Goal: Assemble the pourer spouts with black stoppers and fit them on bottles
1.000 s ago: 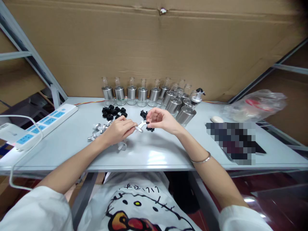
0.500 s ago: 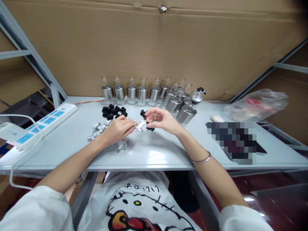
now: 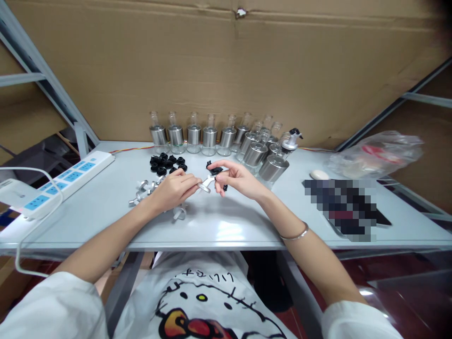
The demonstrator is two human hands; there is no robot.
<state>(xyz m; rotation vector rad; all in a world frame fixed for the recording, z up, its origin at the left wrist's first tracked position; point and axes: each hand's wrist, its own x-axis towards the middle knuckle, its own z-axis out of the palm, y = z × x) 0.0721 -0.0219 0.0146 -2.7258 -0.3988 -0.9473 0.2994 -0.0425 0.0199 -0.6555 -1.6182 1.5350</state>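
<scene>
My left hand point(image 3: 173, 189) pinches a small silver metal spout piece point(image 3: 205, 184) by its ring end, just above the grey table point(image 3: 226, 226). My right hand point(image 3: 237, 179) meets it from the right, thumb and forefinger closed on a small black plastic part point(image 3: 216, 170) at the spout's tip. More silver spout pieces point(image 3: 145, 190) lie to the left of my left hand, and one point(image 3: 179, 214) lies under it. A heap of black caps point(image 3: 167, 164) sits behind my left hand. A few black parts point(image 3: 211, 165) lie behind my right hand.
A row of glass bottles with steel sleeves point(image 3: 209, 137) lines the back against a cardboard wall; one at the right carries a black pourer point(image 3: 291, 137). A white and blue power strip point(image 3: 60, 182) lies at left. At right are a white oval object point(image 3: 318, 174) and a plastic bag point(image 3: 376, 153).
My right hand has lowered its raised fingers and closed thumb and forefinger on the black part at the spout's tip. My left hand has stayed in place.
</scene>
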